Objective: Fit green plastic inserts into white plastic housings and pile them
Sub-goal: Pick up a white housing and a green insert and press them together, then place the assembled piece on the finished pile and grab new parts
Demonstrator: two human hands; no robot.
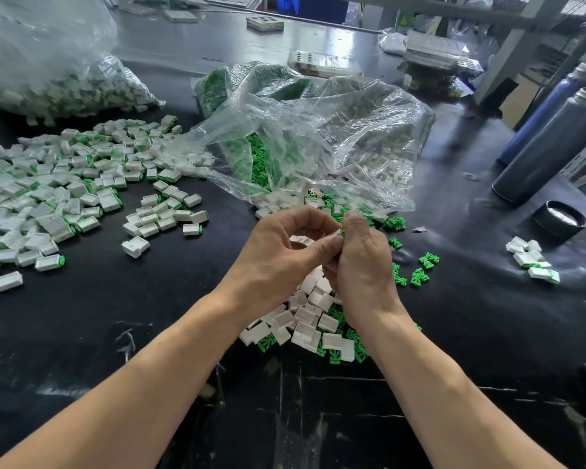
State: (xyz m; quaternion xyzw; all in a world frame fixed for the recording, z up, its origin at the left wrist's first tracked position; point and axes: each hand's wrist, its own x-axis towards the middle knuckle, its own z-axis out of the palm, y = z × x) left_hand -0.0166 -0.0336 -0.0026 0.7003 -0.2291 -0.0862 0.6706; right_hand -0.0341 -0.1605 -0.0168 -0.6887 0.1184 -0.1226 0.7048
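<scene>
Both hands pinching one white housing

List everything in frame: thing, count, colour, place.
finished pile: many, white with green ends, table left
loose housings: a heap, white, under the hands
loose inserts: scattered, green, right of the hands
open bag: one, clear, centre, green and white parts inside
far bag: one, clear, top left, parts inside
small cluster: a few, white and green, far right
flasks: two, dark and blue, right
cap: one, black, beside the flasks
table: black
left hand: holds a white housing
right hand: pinches at the same piece
</scene>
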